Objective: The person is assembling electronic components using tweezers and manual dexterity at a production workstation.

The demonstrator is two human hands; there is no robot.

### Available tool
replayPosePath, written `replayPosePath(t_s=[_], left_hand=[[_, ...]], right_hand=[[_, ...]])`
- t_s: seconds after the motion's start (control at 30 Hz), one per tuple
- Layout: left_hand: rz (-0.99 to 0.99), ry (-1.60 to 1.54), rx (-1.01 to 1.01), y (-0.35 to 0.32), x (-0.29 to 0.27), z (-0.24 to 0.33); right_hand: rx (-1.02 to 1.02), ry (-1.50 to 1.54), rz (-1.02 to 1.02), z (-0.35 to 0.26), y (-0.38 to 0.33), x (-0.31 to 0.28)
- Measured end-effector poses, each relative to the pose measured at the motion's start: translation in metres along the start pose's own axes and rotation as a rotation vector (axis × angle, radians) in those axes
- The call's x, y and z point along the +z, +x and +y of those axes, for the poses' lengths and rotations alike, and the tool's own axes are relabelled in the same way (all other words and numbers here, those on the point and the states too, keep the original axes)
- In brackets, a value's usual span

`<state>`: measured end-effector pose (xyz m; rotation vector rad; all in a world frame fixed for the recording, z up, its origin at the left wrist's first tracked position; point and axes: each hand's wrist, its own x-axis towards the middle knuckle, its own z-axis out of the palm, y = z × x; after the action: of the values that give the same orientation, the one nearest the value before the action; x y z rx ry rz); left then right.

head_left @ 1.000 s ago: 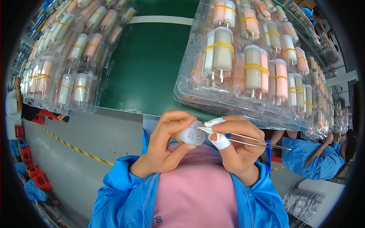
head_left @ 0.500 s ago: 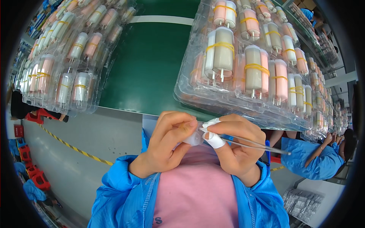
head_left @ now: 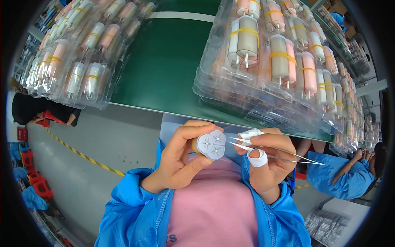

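My left hand (head_left: pixel 181 158) is closed round a bundle of three tubes (head_left: pixel 211 145), whose pale grey end faces show, each with a small white stem at its middle. A bit of yellow band shows beside the fingers. In my right hand (head_left: pixel 269 160) is a pair of metal tweezers (head_left: pixel 284 156), gripped between thumb and fingers, with white wraps on the thumb and a fingertip. The tweezers' two points are apart and lie just right of the tube ends, seemingly not touching them. The bundle's far end is hidden by my left hand.
Stacked clear plastic trays (head_left: pixel 263 101) of pink, white and grey banded tubes stand at the right of the green table (head_left: pixel 160 70). More such trays (head_left: pixel 96 76) stand at the left. A person in blue (head_left: pixel 339 173) sits at the right. Red stools (head_left: pixel 40 185) are at the far left.
The bundle has turned so its three end faces show. My right hand has drawn away to the right, and the tweezers' points now stand apart, clear of the bundle. The view has shifted slightly.
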<state>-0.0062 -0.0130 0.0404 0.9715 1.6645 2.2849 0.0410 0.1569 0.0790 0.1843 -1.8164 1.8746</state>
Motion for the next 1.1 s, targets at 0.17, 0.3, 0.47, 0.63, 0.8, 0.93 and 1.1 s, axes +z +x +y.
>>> replayPosePath(t_s=[0.17, 0.3, 0.47, 0.63, 0.8, 0.93, 1.1], left_hand=[[-0.002, -0.024, -0.012, -0.003, 0.002, 0.001], [0.005, -0.055, -0.130, -0.005, 0.003, 0.003], [-0.080, -0.059, -0.256, -0.007, -0.002, 0.001], [0.001, -0.116, -0.226, -0.022, 0.007, -0.019], [-0.060, 0.169, -0.150, -0.020, 0.006, -0.013], [-0.113, 0.326, -0.093, -0.021, 0.004, -0.016], [-0.086, 0.436, -0.024, -0.016, 0.004, -0.013]], right_hand=[[-0.004, 0.070, -0.025, 0.000, -0.007, -0.002], [0.074, 0.190, -0.009, -0.004, -0.009, 0.000], [0.244, 0.317, -0.029, -0.002, -0.010, -0.002], [0.360, 0.305, -0.028, 0.002, -0.015, 0.001], [0.216, 0.196, -0.022, 0.020, -0.022, -0.005], [0.098, 0.057, -0.050, 0.022, -0.023, -0.005], [0.047, -0.073, -0.081, 0.014, -0.017, 0.004]])
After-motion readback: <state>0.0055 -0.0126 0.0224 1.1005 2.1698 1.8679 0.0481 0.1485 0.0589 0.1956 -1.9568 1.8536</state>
